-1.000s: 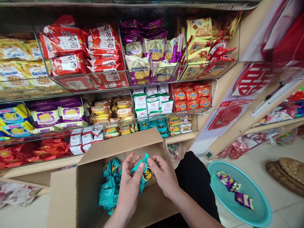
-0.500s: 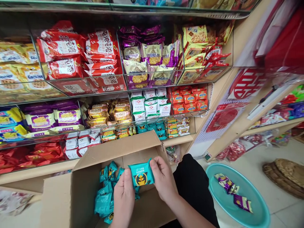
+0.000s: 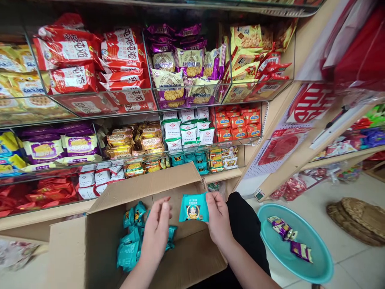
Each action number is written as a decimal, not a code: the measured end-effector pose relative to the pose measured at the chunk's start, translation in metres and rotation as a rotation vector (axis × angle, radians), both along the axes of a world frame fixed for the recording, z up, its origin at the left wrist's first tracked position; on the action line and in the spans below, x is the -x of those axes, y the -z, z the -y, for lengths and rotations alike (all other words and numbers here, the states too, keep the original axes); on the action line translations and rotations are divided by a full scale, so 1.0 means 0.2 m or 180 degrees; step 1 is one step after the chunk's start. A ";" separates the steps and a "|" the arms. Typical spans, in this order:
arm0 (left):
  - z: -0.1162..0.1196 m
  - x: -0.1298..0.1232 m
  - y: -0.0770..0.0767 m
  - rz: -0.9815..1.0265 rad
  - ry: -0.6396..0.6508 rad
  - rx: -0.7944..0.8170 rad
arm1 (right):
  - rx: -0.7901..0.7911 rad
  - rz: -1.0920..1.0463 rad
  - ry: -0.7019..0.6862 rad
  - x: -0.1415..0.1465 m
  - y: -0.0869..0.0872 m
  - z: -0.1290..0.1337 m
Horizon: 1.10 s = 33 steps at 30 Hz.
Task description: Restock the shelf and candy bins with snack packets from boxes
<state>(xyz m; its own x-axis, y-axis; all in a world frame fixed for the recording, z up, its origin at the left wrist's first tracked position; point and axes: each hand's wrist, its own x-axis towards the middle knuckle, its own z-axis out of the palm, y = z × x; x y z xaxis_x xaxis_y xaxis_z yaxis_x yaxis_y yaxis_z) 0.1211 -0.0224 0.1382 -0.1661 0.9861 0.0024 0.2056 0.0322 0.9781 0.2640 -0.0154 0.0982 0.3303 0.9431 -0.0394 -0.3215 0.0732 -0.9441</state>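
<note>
Pinched by its right edge, a teal snack packet (image 3: 194, 207) is in my right hand (image 3: 219, 218), above the open cardboard box (image 3: 104, 241). My left hand (image 3: 158, 228) is raised to the left of the packet, apart from it, its fingers loosely curled and separated with nothing seen between them. Several more teal packets (image 3: 129, 247) lie at the left inside the box, partly hidden behind my left hand and forearm.
Glass-fronted shelves ahead hold red packets (image 3: 72, 78), purple-and-cream packets (image 3: 171, 90) and small orange packets (image 3: 239, 121). On the floor at right are a teal basin (image 3: 315, 271) with several purple packets and a woven brown item (image 3: 357, 220). My black-clad leg (image 3: 246, 228) is beside the box.
My left hand has let go of the packet and moved slightly away from it. The packet has shifted right with my right hand. The camera view has shifted a little.
</note>
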 end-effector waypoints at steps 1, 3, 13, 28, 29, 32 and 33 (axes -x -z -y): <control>0.01 -0.02 0.00 0.0011 0.0162 0.0065 | 0.0040 -0.0104 -0.0100 0.01 0.00 0.01; 0.02 -0.07 0.01 0.0133 0.0412 0.0271 | 0.0048 -0.0096 -0.0251 0.02 0.01 0.03; -0.01 -0.07 0.05 -0.0533 0.0515 -0.0432 | -0.0071 -0.0111 -0.1528 -0.07 -0.04 0.07; -0.52 0.25 -0.05 -0.3900 0.1505 -0.0113 | -0.0507 0.1486 -0.0028 -0.39 0.26 -0.75; -0.52 0.25 -0.06 -0.3884 0.1586 0.0021 | -0.0544 0.1749 -0.0050 -0.36 0.26 -0.80; -0.52 0.24 -0.07 -0.3846 0.1662 0.0268 | -0.0466 0.2527 0.0002 -0.28 0.25 -0.94; -0.52 0.24 -0.07 -0.3841 0.1646 0.0304 | -0.0395 0.2718 0.0055 -0.26 0.24 -0.98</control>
